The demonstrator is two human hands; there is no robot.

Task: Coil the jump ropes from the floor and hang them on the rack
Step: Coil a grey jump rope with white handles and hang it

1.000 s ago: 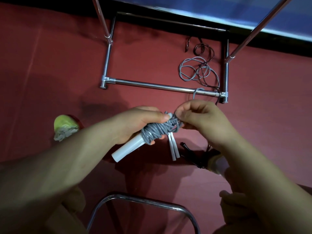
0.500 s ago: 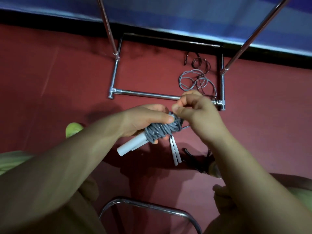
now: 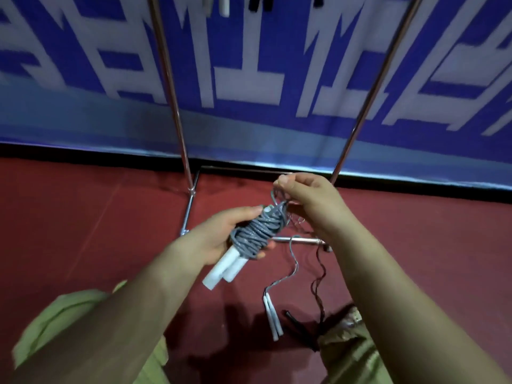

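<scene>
My left hand (image 3: 219, 236) grips a coiled grey jump rope (image 3: 259, 234) wound around its two white handles (image 3: 221, 270), held above the red floor. Pinching a loop of the grey cord just above the coil is my right hand (image 3: 307, 198). A second grey rope (image 3: 293, 267) trails across the floor to a pair of white handles (image 3: 273, 317). Beside it lies a dark rope (image 3: 318, 284) with black handles (image 3: 299, 328). The metal rack rises behind my hands on two chrome poles (image 3: 169, 87). Handles of hung ropes (image 3: 224, 5) show at the top edge.
The rack's base bars (image 3: 188, 217) lie on the red floor under my hands. A blue and white banner (image 3: 249, 79) covers the wall behind the rack. My green trouser legs (image 3: 69, 314) fill the lower corners.
The view has tilted up from the floor toward the wall and rack. My hands have risen with the coil, and my right hand has drawn a loop of cord upward.
</scene>
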